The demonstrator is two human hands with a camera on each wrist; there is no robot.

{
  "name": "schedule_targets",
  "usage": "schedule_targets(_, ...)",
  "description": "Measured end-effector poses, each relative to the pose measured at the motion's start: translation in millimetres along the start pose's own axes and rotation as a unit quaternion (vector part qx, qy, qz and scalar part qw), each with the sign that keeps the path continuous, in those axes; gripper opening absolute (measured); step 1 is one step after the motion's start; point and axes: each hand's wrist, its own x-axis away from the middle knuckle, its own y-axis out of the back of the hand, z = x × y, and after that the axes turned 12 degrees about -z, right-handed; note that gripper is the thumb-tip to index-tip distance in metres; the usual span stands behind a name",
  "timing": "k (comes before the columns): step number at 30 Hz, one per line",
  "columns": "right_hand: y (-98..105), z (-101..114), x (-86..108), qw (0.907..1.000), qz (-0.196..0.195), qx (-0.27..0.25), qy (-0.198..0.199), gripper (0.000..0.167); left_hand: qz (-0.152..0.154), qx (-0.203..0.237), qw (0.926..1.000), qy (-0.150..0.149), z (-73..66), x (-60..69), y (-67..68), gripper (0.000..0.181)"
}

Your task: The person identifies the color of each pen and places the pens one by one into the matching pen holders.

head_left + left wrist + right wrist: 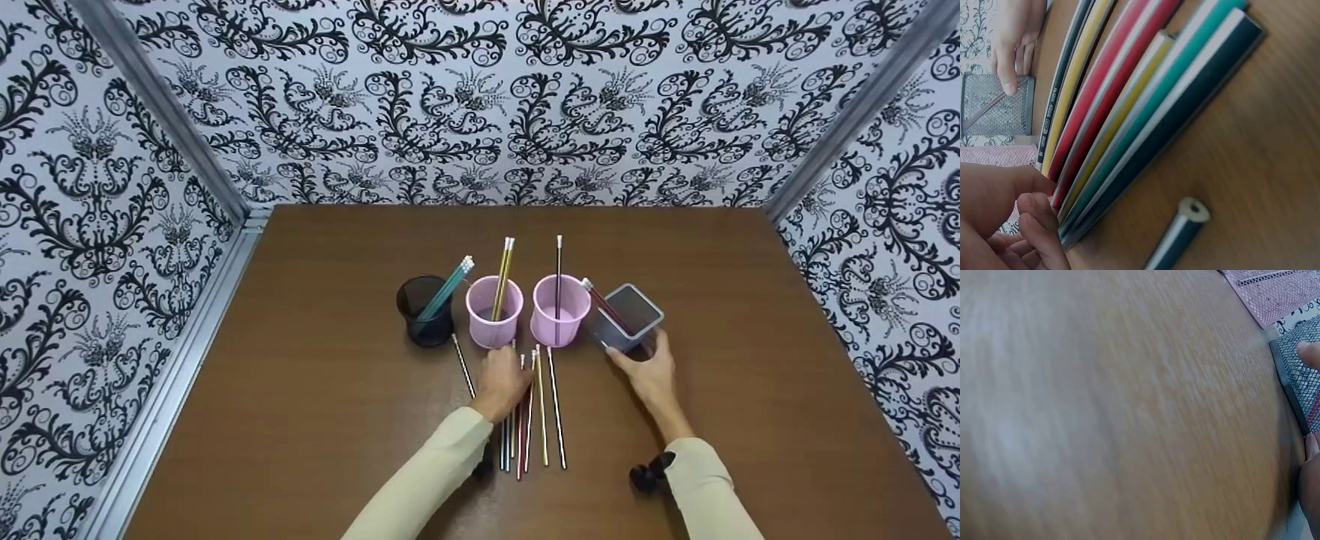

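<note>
My left hand (504, 382) is over a row of pencils on the table, its thumb and fingertips at the eraser ends. In the left wrist view those fingers pinch at a red pencil (1112, 73), beside yellow, green and black ones; the exact grip is partly hidden. My right hand (651, 371) grips the near side of a square grey mesh pen holder (651, 300), which looks slightly tilted. Inside it leans a dark red pencil (609, 309). The right wrist view catches only part of the hand and the mesh holder (1297, 382) at its right edge.
Left of the square holder stand a pink cup (577, 330) with a dark pencil, another pink cup (480, 334) with yellow pencils, and a black mesh cup (429, 334) with teal pencils. One black pencil (463, 364) lies apart, left of the row. Patterned walls enclose the table.
</note>
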Motion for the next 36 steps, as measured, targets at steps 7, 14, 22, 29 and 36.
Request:
schedule_targets(7, 0, 1, 0.6, 1.0, -0.001, 0.001, 0.001, 0.085, -0.011, 0.038, 0.9992, 0.008, 4.8, -2.5, -2.8, 0.039)
schedule_targets(14, -1, 1, 0.1, 0.9998, 0.0, -0.019, 0.002, 0.084, -0.051, 0.077, 0.9944, 0.053, -2.9, -3.0, 2.7, 0.019)
schedule_targets(22, -2, 1, -0.2, 0.9995, 0.0, -0.031, 0.002, 0.085, -0.05, 0.122, 0.9888, 0.069, -27.7, -8.1, 28.0, 0.005)
schedule_targets(29, -1, 0, -1.1, 0.9998, -0.007, -0.016, -0.001, 0.085, -0.071, 0.197, 0.9769, 0.045, -39.8, -17.3, 44.1, 0.004)
schedule_targets(36, -2, -2, -0.7, 0.9999, -0.007, -0.014, 0.0, 0.085, -0.057, 0.262, 0.9614, 0.062, -54.5, -31.7, 60.9, 0.015)
